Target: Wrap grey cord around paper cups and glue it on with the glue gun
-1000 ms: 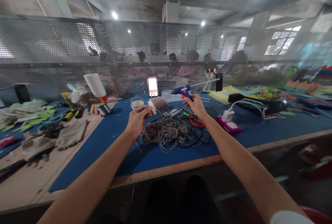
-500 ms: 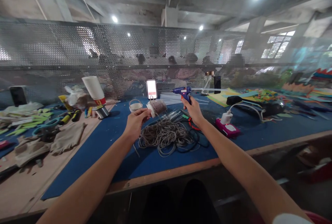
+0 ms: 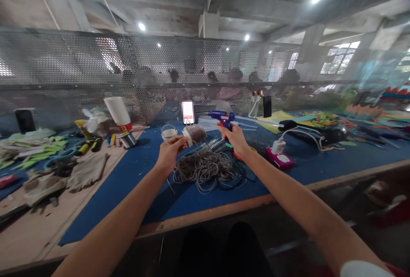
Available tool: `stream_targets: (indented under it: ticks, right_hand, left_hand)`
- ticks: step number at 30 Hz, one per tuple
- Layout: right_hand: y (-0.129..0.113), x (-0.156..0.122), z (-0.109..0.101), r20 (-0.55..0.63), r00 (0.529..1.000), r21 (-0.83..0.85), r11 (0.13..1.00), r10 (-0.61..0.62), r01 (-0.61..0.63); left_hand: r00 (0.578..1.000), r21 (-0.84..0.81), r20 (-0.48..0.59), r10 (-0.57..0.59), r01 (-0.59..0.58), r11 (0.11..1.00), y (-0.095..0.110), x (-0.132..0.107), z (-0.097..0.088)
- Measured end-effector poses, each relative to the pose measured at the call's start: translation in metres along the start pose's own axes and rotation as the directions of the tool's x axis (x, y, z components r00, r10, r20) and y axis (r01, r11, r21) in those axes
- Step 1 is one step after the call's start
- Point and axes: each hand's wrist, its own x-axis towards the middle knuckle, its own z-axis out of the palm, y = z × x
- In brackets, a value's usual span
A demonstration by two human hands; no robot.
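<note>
Tilted on its side, a white paper cup wrapped in brown-grey cord [image 3: 197,134] is pinched at its white rim end by my left hand [image 3: 170,152]. My right hand [image 3: 237,140] is closed around the handle of a blue hot glue gun [image 3: 222,116]. The gun's nozzle points left, above the cup and apart from it. Below both hands lies a loose heap of grey cord [image 3: 208,168]. Just behind my left hand stands a small white cup with a handle [image 3: 168,133]. My left fingertips are partly hidden.
Stacked paper cups [image 3: 117,112] lean at the left, near gloves [image 3: 88,172] and scissors [image 3: 59,157]. On the right are a magenta power block [image 3: 279,159] with a white plug and coloured paper sheets [image 3: 272,125]. A lit phone [image 3: 187,111] stands behind, before a perforated metal screen [image 3: 134,63].
My right hand has brought the glue gun slightly left, so its nozzle is nearer to being above the cup. My left hand still holds the cup in nearly the same place.
</note>
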Motion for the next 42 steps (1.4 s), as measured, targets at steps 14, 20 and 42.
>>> stream_targets:
  ticks: [14, 20, 42]
  right_hand:
    - [0.012, -0.012, 0.005, 0.040, 0.998, -0.007, 0.999, -0.042, 0.042]
    - [0.006, -0.016, 0.006, 0.059, 0.998, -0.007, 1.000, 0.001, 0.000]
    - [0.002, -0.028, 0.013, 0.164, 0.986, -0.072, 0.997, -0.028, 0.040]
  left_hand:
    - [1.000, 0.023, -0.001, -0.010, 0.010, 1.000, -0.003, 0.003, -0.003]
    - [1.000, 0.038, 0.002, -0.001, 0.001, 0.999, -0.002, 0.003, -0.003]
    - [0.998, 0.052, -0.055, 0.021, -0.019, 0.998, -0.004, 0.007, -0.005]
